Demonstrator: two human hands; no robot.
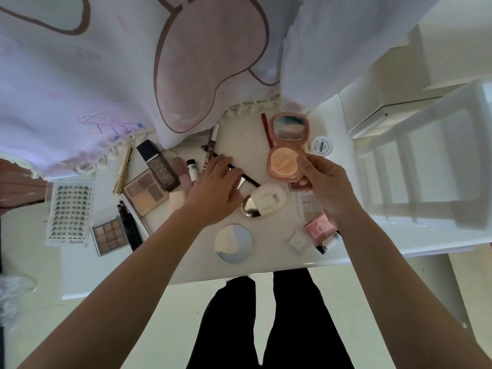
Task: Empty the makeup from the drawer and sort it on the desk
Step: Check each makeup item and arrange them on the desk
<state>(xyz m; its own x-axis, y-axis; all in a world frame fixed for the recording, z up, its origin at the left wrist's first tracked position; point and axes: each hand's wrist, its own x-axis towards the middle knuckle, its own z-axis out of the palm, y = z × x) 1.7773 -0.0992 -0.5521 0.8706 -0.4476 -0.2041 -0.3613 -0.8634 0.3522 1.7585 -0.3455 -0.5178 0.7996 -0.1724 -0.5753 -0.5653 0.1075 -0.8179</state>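
Observation:
My right hand (326, 187) holds an open pink powder compact (286, 162), its peach puff showing and its mirrored lid (289, 128) tilted up. My left hand (215, 190) rests palm-down on the white desk (186, 267), fingers curled over a thin black pencil (250, 179) that lies slanted under them. Beside it sits a white and gold cushion compact (263, 202). Left of my hand lie a dark foundation bottle (159, 166), a brown eyeshadow palette (145, 193), a gold tube (123, 171) and a small nine-pan palette (109, 237).
A lash sheet (69, 214) lies at far left, black pencils (130, 227) beside the palette. A round mirror (233, 243) sits near the front edge. A pink packet (320, 227), a white jar (322, 146) and a red pencil (267, 129) are at right. A white drawer unit (426, 166) stands right.

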